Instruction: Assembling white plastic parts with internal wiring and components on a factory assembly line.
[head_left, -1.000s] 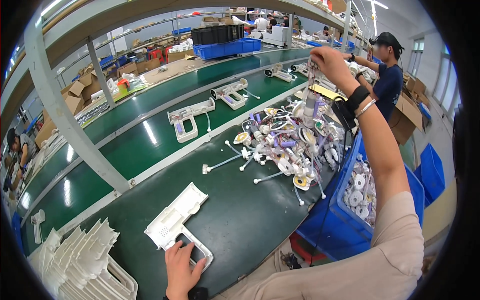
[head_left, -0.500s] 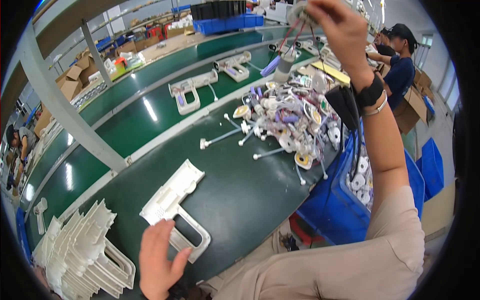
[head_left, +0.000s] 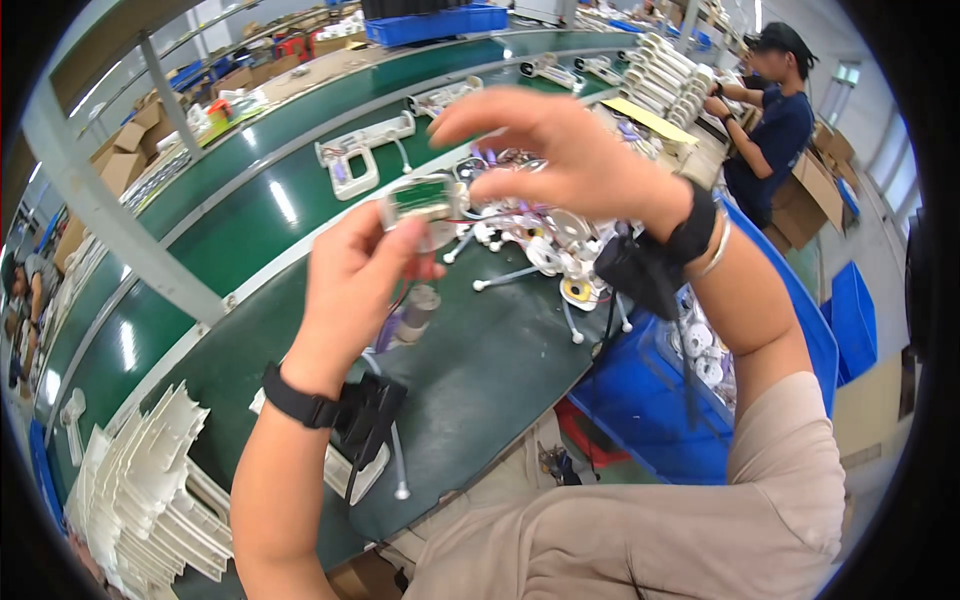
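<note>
My left hand (head_left: pixel 352 285) is raised in front of me and pinches a small green circuit board in a clear frame (head_left: pixel 420 198). Thin red and dark wires run down from it to a small grey motor (head_left: pixel 418 310) that hangs below. My right hand (head_left: pixel 560 150) hovers just right of the board with its fingers curled around the wires (head_left: pixel 500 216). Both wrists carry black bands. A white plastic housing (head_left: pixel 345 468) lies on the green belt (head_left: pixel 470 370), partly hidden under my left forearm.
A heap of white wired parts (head_left: pixel 545 250) lies on the belt behind my hands. A blue bin (head_left: pixel 690 400) with white round pieces stands at my right. Stacked white housings (head_left: pixel 140 500) sit at lower left. Another person (head_left: pixel 770 110) works farther along the line.
My right hand came down from high over the parts heap, bringing the wired assembly in front of me. My left hand left the white housing on the belt and rose to take the board.
</note>
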